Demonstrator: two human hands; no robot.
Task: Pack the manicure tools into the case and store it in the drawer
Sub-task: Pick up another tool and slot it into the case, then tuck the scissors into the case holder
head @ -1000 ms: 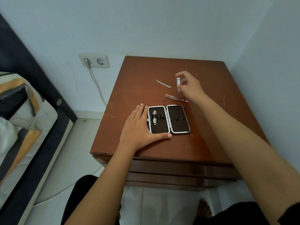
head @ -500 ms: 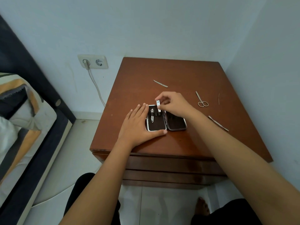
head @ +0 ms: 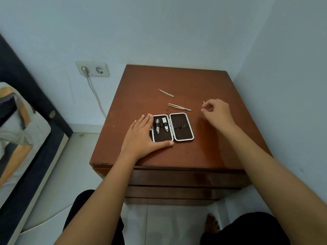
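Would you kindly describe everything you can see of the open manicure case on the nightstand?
The manicure case lies flat and fully open near the front of the brown wooden nightstand. It has two rounded rectangular halves, hinged in the middle, with pale rims and a dark lining crossed by dark holding loops. The left half holds two metal tools; the right half's loops look empty. The left hand rests along its left edge, thumb against the front rim.
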